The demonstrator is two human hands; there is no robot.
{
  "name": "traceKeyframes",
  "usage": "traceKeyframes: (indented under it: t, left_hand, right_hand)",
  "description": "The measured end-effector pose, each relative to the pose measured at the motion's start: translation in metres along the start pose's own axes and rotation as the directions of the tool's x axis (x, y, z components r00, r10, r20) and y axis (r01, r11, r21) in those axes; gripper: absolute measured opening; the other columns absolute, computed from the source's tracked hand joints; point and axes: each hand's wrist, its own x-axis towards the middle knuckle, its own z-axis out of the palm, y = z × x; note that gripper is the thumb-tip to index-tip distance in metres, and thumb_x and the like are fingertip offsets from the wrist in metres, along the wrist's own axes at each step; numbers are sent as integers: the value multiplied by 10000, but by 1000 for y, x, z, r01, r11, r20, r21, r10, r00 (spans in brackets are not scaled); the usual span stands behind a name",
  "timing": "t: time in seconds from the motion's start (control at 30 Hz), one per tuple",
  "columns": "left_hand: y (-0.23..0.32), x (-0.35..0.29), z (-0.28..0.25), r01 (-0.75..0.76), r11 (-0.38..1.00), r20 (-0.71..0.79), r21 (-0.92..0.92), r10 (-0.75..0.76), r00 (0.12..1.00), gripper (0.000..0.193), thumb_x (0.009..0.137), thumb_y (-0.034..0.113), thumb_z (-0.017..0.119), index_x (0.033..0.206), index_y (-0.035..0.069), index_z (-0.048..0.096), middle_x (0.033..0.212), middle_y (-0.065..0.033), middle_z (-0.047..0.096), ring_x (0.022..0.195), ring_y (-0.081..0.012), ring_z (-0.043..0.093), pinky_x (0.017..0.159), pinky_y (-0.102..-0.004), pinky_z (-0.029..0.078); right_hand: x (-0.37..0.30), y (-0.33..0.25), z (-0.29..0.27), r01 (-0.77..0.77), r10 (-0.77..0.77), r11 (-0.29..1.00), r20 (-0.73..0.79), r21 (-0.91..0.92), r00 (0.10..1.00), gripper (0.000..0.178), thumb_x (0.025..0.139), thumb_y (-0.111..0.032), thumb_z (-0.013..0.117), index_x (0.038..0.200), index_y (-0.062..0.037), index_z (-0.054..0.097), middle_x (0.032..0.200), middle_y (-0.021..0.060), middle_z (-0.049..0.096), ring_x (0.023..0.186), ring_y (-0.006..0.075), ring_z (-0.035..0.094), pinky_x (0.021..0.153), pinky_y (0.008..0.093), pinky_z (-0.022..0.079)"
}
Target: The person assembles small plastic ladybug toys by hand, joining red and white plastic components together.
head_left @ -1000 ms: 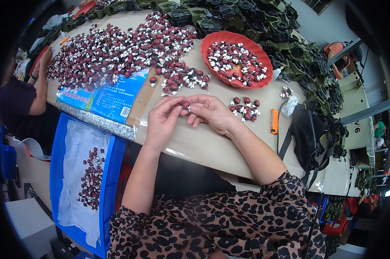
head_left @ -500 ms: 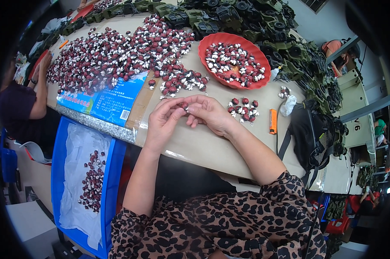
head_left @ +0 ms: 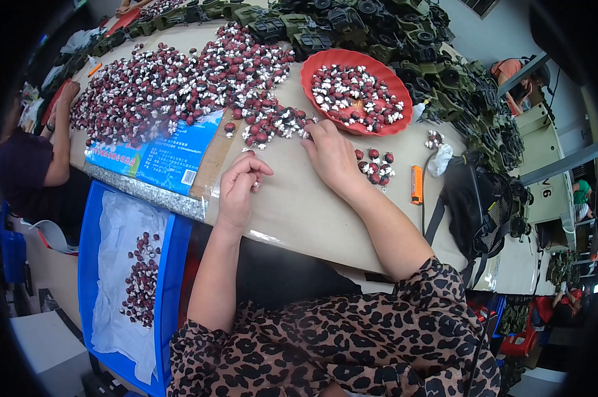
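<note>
My left hand (head_left: 238,190) hovers over the near table edge, fingers curled, with a small white bit of a toy figure showing beneath them. Reaching forward, my right hand (head_left: 332,155) has its bent fingertips at the right edge of a heap of small red, black and white toy figures (head_left: 180,86); what is between them is hidden. A separate small group of these figures (head_left: 376,167) lies right of my right hand. Beyond it, a red scalloped bowl (head_left: 405,122) holds many more. One lone figure (head_left: 229,129) rests near the blue printed sheet (head_left: 173,162).
Green toy vehicles (head_left: 431,59) are piled along the back and right. An orange tool (head_left: 416,185), crumpled white plastic (head_left: 440,161) and a black bag (head_left: 477,205) lie at right. A blue bin (head_left: 168,264) with figures stands lower left. Another person (head_left: 41,152) sits at left.
My hands have parted from the figure they held together. The right hand has moved forward to the heap's edge, while the left has lowered slightly with its fingers curled.
</note>
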Motion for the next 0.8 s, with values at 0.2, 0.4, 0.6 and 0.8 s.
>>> traceKeyframes:
  t: [0.2, 0.4, 0.6, 0.8]
  left_hand:
    - [13, -4, 32, 81, 989, -222, 127, -51, 974, 267, 745, 19, 585, 1007, 26, 535, 758, 13, 456, 555, -9, 347, 521, -149, 318]
    - [10, -10, 29, 116, 948, -183, 296, -63, 981, 290, 755, 31, 612, 1034, 10, 535, 799, 15, 493, 573, -8, 367, 559, -139, 340]
    - [10, -5, 30, 107, 988, -242, 107, -79, 967, 221, 778, 14, 579, 999, 13, 564, 856, -3, 564, 605, -10, 416, 577, -151, 363]
    - [12, -4, 22, 170, 985, -235, -10, -167, 957, 227, 817, 20, 531, 1043, 1, 542, 880, -27, 587, 667, -39, 488, 596, -163, 398]
  right_hand:
    - [-5, -15, 1, -203, 160, 700, 127, 685, 979, 207, 763, -24, 546, 961, -2, 489, 733, 65, 540, 618, 110, 553, 568, 251, 469]
    - [-24, -31, -2, -581, 141, 90, 567, 809, 812, 181, 806, -86, 579, 952, -22, 494, 752, 48, 580, 611, 82, 560, 542, 180, 469]
    - [-23, -25, -4, -621, 134, 38, 612, 783, 780, 141, 801, -99, 590, 893, -6, 534, 744, 54, 592, 609, 88, 569, 542, 185, 479]
    - [-18, -24, 0, -552, 130, 66, 541, 831, 831, 144, 805, -75, 577, 892, 30, 531, 769, 68, 584, 631, 97, 568, 551, 191, 484]
